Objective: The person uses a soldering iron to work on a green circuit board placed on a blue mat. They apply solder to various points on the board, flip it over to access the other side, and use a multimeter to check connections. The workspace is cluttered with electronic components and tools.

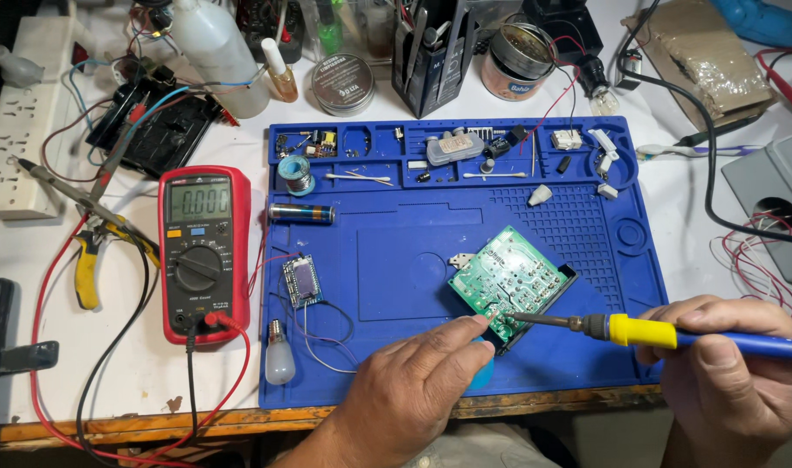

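A green circuit board (510,282) lies tilted on the blue work mat (396,260), right of centre. My left hand (413,390) reaches up from the bottom edge, its fingertips pinched at the board's near corner, seemingly on a thin solder wire that is too small to make out. My right hand (725,381) grips a soldering iron (639,331) with a blue handle and yellow collar. The iron's metal tip touches the board's near corner right by my left fingertips.
A red multimeter (202,251) with red and black leads lies left of the mat. On the mat are a small module with wires (302,281), a cylindrical battery (301,213), a small bulb (279,355) and a solder spool (296,175). Pliers (88,269), power strip (19,113), tins and bottles crowd the back.
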